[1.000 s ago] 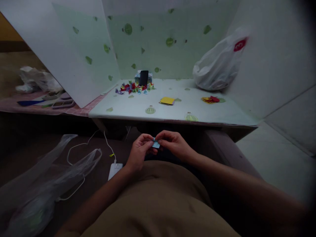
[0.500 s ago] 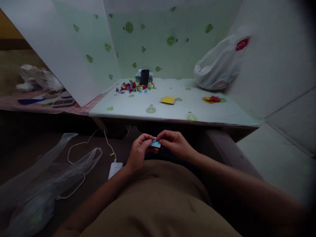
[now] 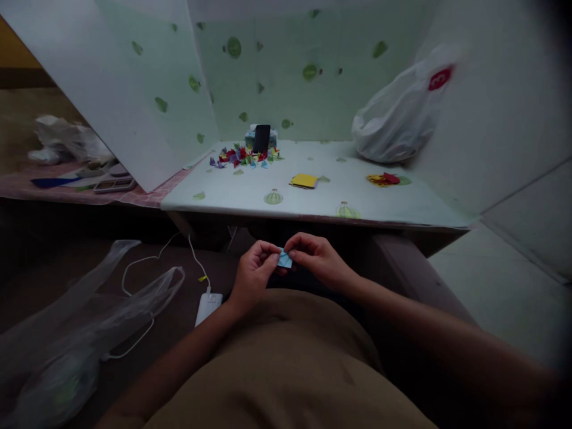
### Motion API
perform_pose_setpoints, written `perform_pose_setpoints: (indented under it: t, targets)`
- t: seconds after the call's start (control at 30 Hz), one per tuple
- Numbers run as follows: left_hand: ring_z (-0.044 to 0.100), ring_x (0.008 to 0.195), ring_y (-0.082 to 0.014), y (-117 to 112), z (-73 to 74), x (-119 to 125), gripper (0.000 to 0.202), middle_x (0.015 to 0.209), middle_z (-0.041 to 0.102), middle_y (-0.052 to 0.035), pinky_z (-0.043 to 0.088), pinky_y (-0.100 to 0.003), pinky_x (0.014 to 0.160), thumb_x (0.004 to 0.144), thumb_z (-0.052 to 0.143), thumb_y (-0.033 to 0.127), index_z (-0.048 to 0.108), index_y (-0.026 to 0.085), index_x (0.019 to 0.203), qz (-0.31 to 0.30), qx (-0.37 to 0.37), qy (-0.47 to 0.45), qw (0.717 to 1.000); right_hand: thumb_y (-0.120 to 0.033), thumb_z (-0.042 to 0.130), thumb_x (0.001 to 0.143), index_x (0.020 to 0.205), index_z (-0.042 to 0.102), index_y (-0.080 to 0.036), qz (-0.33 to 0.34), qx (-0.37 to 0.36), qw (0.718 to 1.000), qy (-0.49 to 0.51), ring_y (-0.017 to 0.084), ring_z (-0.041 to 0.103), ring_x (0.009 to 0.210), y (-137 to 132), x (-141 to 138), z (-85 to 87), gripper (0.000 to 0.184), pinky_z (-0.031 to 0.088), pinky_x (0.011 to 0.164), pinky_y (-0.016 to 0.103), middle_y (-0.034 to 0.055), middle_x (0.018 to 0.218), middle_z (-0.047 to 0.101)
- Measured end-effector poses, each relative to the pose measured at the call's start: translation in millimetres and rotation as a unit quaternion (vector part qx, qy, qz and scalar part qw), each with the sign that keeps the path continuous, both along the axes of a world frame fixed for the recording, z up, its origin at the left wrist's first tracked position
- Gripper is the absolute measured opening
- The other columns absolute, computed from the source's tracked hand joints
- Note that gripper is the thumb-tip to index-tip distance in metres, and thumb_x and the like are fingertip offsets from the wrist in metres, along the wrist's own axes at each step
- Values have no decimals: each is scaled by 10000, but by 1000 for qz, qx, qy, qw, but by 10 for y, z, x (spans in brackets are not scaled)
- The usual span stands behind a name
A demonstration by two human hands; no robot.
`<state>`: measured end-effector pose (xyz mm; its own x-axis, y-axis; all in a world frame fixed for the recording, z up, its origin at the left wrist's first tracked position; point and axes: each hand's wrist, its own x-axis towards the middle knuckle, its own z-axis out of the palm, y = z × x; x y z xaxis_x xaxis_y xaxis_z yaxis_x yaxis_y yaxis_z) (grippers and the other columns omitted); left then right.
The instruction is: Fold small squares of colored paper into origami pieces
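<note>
A small light-blue piece of folded paper (image 3: 285, 260) is held above my lap, in front of the table's near edge. My left hand (image 3: 256, 268) pinches its left side between thumb and fingers. On the upper right of the paper, my right hand (image 3: 319, 257) is closed with thumb and index finger at a fold. Several folded paper cranes (image 3: 243, 156) in red, purple, green, blue and yellow lie in a heap at the back left of the table. Nearer the middle rests a stack of square paper (image 3: 304, 180), yellow on top.
A phone (image 3: 261, 139) leans on a tissue box behind the cranes. To the right are red and yellow paper pieces (image 3: 383, 179) and a white plastic bag (image 3: 393, 128). A white power bank (image 3: 209, 308) with a cable lies left of my lap, near a clear plastic bag (image 3: 67, 363).
The blue paper has shifted slightly right and tilted, showing more of its face. My fingers have moved a little around it, and both hands still hold it.
</note>
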<state>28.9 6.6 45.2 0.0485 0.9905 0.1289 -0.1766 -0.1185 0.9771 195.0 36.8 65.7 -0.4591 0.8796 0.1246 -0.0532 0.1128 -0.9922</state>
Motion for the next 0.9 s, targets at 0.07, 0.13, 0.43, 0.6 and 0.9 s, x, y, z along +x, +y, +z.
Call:
perform_pose_setpoints:
  t: [0.07,0.13,0.43,0.6,0.9]
  targets:
    - [660,605,-131,-7,-10,-2,182,714,682,1,557,-254,596,791,687,317,610,162,847,5,7,10,1000,-233,644,783,822,608,-172,2,-6,1000,8,116,553,614,1,-2,-7,81,429,602,265,-17,692,611]
    - [665,619,-133,-8,-23,-6,172,726,687,-2,560,-257,609,796,682,311,614,162,850,9,12,18,1000,-233,648,781,815,596,-173,3,-10,1000,10,116,552,613,4,-4,-13,86,424,598,265,-18,686,607]
    - [666,640,-138,-18,-28,-16,141,746,695,-11,558,-268,637,812,670,295,629,168,857,31,32,48,998,-236,645,785,816,582,-178,1,-22,999,30,119,564,623,6,-5,-21,91,440,620,271,-23,673,606]
    - [677,686,-149,-39,-21,-14,140,765,703,-19,557,-263,656,806,677,293,633,167,847,43,48,62,996,-247,680,754,828,571,-182,1,-41,998,43,118,558,633,5,-11,-18,147,433,621,265,-27,680,597]
    - [636,661,-128,-24,-11,3,187,741,670,-4,540,-244,635,819,672,345,645,160,834,36,28,69,997,-199,654,749,796,527,-187,-28,38,999,-2,100,455,610,13,-16,-39,136,361,565,246,-45,685,510]
